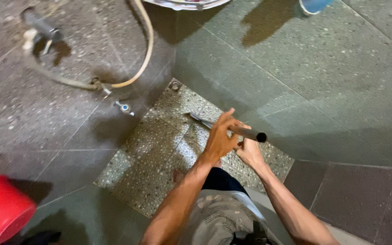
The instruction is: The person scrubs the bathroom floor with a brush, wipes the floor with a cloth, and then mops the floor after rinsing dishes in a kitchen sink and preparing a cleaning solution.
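Observation:
Both of my hands grip a long metal pole (254, 134) that slants down toward the speckled floor. My left hand (221, 136) wraps the pole higher up, with one finger raised. My right hand (249, 151) holds it just below and behind. The pole's lower end (198, 118) reaches the pebbled floor tiles (155, 149) in the corner. Its open round top end points toward me at the right.
A beige hose (145, 50) runs along the grey wall to a fitting, with a small tap (124, 107) below it. A floor drain (175, 85) sits in the corner. A red bucket (1, 208) stands at lower left, a blue container (313, 5) at the top.

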